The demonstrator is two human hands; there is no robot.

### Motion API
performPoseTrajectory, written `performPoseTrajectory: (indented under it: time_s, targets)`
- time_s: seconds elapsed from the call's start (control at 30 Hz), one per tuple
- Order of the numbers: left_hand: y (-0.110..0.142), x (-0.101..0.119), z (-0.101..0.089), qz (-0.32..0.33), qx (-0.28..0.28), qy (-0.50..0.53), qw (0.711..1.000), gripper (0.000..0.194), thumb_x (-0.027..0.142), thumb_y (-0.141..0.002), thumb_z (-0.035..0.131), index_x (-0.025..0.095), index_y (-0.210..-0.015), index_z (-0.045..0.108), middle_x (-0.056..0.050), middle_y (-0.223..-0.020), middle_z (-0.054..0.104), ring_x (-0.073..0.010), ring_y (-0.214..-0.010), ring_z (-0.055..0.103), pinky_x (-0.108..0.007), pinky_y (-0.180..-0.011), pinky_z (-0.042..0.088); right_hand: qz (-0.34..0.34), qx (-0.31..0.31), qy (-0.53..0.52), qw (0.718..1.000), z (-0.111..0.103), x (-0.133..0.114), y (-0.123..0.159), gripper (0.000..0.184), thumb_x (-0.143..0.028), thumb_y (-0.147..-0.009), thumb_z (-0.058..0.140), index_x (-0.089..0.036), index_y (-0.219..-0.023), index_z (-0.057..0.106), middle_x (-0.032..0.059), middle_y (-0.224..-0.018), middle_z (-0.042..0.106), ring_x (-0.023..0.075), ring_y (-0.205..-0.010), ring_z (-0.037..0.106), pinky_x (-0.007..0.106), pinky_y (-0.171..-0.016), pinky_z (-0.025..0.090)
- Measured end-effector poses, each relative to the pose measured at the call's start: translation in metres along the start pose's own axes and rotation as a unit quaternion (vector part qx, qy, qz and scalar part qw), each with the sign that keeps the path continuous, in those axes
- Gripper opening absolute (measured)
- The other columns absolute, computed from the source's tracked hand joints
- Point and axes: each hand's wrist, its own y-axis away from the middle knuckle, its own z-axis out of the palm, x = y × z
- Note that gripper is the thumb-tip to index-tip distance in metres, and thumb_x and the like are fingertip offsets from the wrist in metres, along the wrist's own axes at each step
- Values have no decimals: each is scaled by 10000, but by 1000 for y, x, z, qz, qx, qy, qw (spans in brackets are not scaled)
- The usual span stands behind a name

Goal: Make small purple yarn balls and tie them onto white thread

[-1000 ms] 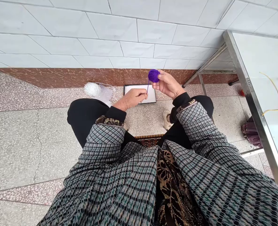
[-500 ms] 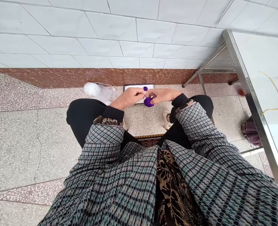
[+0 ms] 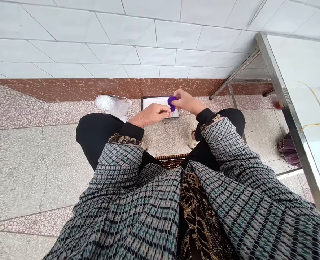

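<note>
My right hand [image 3: 186, 102] is closed on a ball of purple yarn [image 3: 172, 100], fingers curled over its right side. My left hand [image 3: 154, 113] is pinched shut just below and to the left of the ball. A smaller purple yarn bit [image 3: 172, 108] shows right at the left fingertips, partly hidden by the hands. Beneath both hands, on the floor, lies a white tray with a dark rim [image 3: 141, 104].
A ball of white yarn [image 3: 105, 103] lies on the floor by a clear plastic bag [image 3: 121, 108]. At the right stands a metal-framed table [image 3: 289, 108] with a yellow cord [image 3: 318, 103] on it. The tiled wall [image 3: 138, 32] rises ahead.
My right hand has lifted forward, away from my body, with the purple ball and turned over it. My left hand has shifted slightly right and back toward me, still pinched.
</note>
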Motion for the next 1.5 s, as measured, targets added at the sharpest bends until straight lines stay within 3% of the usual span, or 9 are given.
performPoseTrajectory:
  time_s: [0.1,0.2,0.37,0.5,0.73,0.97,1.17,1.3,1.5]
  targets:
    - [2,-5,-7,-26,72,-7,997,183,283,-878,573,189,-777,693,11,-664,620,-142,-621,516,-276,-642,378,19,-147,101,984,0,-1,7,320,31,-823,748,-207,-936,564,-44,-753,649,104,-585,546,217,-547,466]
    - [4,-10,-13,-44,108,-15,993,167,259,-869,582,191,-746,672,10,-651,606,-148,-627,509,-282,-641,371,6,-247,43,968,-4,-4,13,316,6,-798,768,-195,-971,596,-30,-823,685,102,-612,583,218,-579,506]
    - [3,-7,-12,-71,108,-15,992,162,232,-891,577,188,-770,677,18,-647,578,-154,-630,514,-292,-670,394,-97,-181,-190,960,-13,-9,10,406,-283,-885,877,-222,-1124,555,-9,-967,669,92,-716,615,212,-657,547]
    - [-1,1,-5,-48,21,2,999,167,217,-884,561,184,-786,691,23,-654,592,-141,-621,515,-285,-700,416,-117,-60,-218,967,-14,-8,3,492,-469,-930,877,-255,-1211,535,-3,-991,650,119,-814,667,211,-684,554]
    - [2,5,-3,9,-27,18,999,177,256,-854,577,185,-764,711,25,-659,612,-130,-620,514,-274,-696,413,-23,-18,-64,998,0,1,0,303,-43,-913,743,-220,-1006,515,-54,-810,617,78,-612,559,171,-563,489]
    - [3,-2,-7,-26,35,0,999,159,243,-843,585,181,-768,710,27,-622,596,-132,-600,498,-274,-657,387,23,-185,123,975,-1,-7,13,330,58,-823,727,-199,-989,605,-26,-808,674,125,-622,608,229,-562,496]
    - [3,-7,-12,-44,83,6,996,172,219,-860,585,177,-716,667,17,-634,598,-138,-627,517,-268,-660,402,-49,-318,-21,947,-13,1,10,342,-47,-804,823,-175,-1063,641,-3,-973,738,92,-700,638,213,-674,570]
    - [1,-6,-10,-58,109,11,992,165,187,-874,571,181,-721,634,17,-648,610,-138,-638,536,-266,-681,427,-109,-267,-221,932,-17,3,4,436,-263,-850,920,-199,-1121,584,-12,-967,704,86,-743,646,198,-684,572]
    - [-4,-2,2,-45,21,23,999,166,208,-886,525,191,-751,620,22,-640,592,-138,-622,547,-267,-671,420,-85,-24,-278,957,-11,-5,-2,440,-390,-924,903,-241,-1080,519,-26,-909,649,88,-740,664,180,-679,580]
